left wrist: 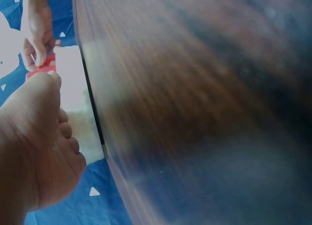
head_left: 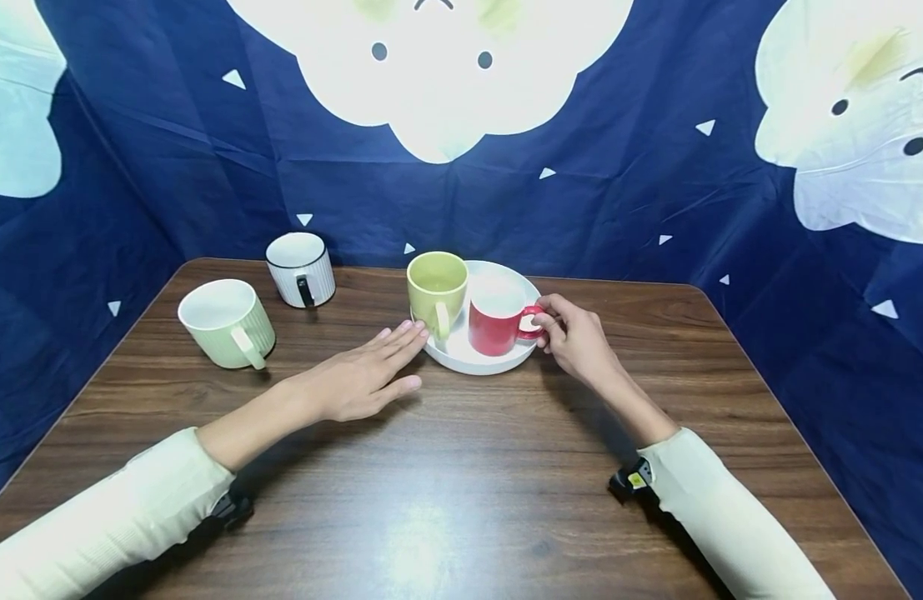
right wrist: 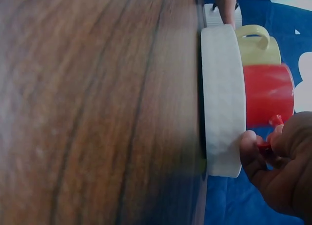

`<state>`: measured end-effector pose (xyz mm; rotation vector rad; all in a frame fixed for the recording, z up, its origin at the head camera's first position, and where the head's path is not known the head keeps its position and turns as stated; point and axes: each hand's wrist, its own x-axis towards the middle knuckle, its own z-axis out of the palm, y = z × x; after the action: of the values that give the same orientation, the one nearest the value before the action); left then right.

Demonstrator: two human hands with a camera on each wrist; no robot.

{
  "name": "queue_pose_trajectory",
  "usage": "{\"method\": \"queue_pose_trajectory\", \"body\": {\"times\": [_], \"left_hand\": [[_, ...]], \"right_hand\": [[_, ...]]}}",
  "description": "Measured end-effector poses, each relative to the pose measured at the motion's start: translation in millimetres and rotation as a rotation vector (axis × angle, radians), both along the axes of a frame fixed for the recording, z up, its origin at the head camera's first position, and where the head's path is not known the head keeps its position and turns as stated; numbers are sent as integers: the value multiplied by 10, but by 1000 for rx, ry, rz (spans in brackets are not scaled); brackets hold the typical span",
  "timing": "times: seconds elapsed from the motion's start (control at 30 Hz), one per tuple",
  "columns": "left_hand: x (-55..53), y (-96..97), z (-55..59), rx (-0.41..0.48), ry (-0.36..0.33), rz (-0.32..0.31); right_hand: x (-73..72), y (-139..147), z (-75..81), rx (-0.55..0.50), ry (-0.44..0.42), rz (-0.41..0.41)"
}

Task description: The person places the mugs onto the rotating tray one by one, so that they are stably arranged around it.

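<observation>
A red mug [head_left: 494,329] with a white inside stands upright on a round white plate with a raised rim [head_left: 476,363]. My right hand [head_left: 579,337] pinches its handle, and the right wrist view shows the red mug [right wrist: 268,93] above the plate's side wall [right wrist: 223,103]. Left of it on the same plate is a yellow-green mug [head_left: 435,287], its handle toward me. My left hand [head_left: 363,373] lies with straight fingers at the plate's left edge, fingertips by that mug. Whether they touch plate or mug, I cannot tell.
On the left of the wooden table [head_left: 461,467] stand a light green ribbed mug [head_left: 232,329] and a white ribbed mug [head_left: 303,275] with a black handle. A dark blue curtain [head_left: 506,208] with cloud prints hangs behind the table's far edge.
</observation>
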<state>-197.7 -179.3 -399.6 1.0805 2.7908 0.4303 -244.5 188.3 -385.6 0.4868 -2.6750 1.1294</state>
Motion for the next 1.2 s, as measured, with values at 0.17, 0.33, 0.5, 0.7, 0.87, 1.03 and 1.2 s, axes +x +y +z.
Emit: {"method": "queue_pose_trajectory", "body": {"times": [0.17,0.33,0.5,0.7,0.87,1.03,1.2], "left_hand": [[-4,-1,-5,5,1,2],[-9,-15,-6,7,-4,10],[-20,-30,-4,3,-3,9],[-29,-20,-4,0,-4,-2],[-19,-29,-5,-1,-5,5],[-20,-35,-10,-7,-7,8],[-30,-38,-20,-9,-3,4]], "right_hand": [[-47,23,-23,48,58,-13],[-71,42,-3,74,124,-27],[-66,31,16,80,132,-17],[-61,13,4,69,152,-22],[-63,-41,-5,61,168,1],[-41,-88,-2,63,169,7],[-18,-110,-3,65,156,13]]}}
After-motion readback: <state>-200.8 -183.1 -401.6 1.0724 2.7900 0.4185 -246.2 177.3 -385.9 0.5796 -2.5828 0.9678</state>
